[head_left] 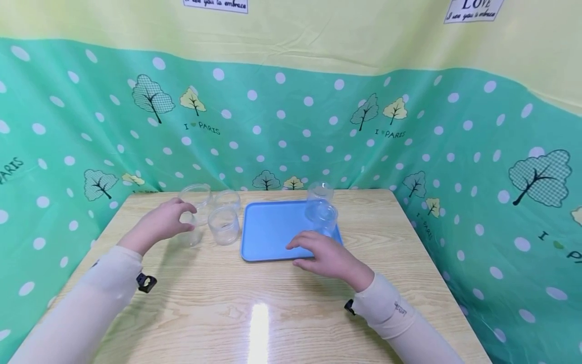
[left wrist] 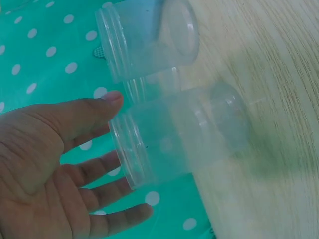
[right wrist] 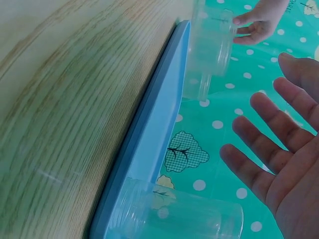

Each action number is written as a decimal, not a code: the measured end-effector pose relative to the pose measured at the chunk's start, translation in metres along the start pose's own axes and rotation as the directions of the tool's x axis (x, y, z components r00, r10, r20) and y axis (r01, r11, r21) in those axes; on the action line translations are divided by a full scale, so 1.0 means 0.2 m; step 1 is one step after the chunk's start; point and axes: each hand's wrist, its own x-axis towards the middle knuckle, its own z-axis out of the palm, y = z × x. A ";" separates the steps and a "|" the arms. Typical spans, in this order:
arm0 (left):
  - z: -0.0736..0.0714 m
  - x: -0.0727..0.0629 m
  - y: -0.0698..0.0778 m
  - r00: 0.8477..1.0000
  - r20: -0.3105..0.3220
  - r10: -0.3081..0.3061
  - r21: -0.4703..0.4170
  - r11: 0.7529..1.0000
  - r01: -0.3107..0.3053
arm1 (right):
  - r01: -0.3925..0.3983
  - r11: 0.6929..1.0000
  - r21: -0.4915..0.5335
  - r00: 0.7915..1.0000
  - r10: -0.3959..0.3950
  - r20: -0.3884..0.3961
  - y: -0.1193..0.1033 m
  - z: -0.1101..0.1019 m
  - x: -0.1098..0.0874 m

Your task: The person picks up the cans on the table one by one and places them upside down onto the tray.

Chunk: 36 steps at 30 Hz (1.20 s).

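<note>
On the left of the table, my left hand (head_left: 169, 220) is at the rim of a clear plastic jar (left wrist: 164, 139). In the left wrist view the thumb and fingers reach the rim but do not visibly curl round it. Several similar jars stand close by, among them a front jar (head_left: 224, 227) and one behind it (head_left: 227, 198). My right hand (head_left: 324, 257) hovers over the front right part of a blue tray (head_left: 273, 230), fingers spread and holding nothing. Just beyond it stands a clear jar (head_left: 325, 215), with another jar (head_left: 320, 193) behind.
The wooden table (head_left: 218, 308) has light glare near its front. A green polka-dot curtain (head_left: 282, 131) surrounds its back and sides. The group of jars stands close to the tray's left edge.
</note>
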 end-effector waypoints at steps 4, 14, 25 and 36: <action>0.00 0.01 0.00 1.000 0.015 0.008 0.001 1.000 -0.008 | 0.003 1.000 -0.005 1.000 -0.003 -0.001 0.00 0.00 0.00; 0.01 0.02 0.01 0.999 0.024 0.029 0.015 0.999 -0.029 | 0.001 1.000 -0.004 1.000 -0.001 0.000 0.00 0.00 0.00; 0.00 0.01 0.04 0.999 0.029 0.039 0.038 0.998 -0.040 | -0.005 1.000 -0.004 1.000 0.005 -0.006 0.01 0.01 -0.01; 0.03 -0.04 0.02 0.998 -0.011 0.067 0.001 0.998 -0.067 | -0.022 1.000 0.018 1.000 0.022 -0.001 0.03 0.00 -0.03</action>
